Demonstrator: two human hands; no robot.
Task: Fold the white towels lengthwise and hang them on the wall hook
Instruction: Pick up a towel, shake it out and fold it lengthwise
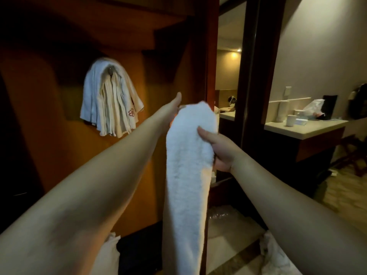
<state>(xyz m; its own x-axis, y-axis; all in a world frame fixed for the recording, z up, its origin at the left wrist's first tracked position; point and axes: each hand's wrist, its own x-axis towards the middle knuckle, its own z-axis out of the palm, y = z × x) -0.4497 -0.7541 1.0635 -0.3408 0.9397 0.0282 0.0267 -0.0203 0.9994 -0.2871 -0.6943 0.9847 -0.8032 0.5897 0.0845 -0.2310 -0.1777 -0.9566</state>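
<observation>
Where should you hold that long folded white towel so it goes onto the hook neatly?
Probably at the folded top of the white towel, coming from both sides as the left hand and right hand do: its length hangs straight below, ready to drape over the hook.

Pale counter [309, 130] w/ white cup [290, 120], maybe tissue box [315, 108].

A pale counter [309, 129] at right bears a white cup [290, 120] and crumpled bag [314, 107].

No readable text; red flower emblem [131, 112] on hung towel [111, 100].
</observation>
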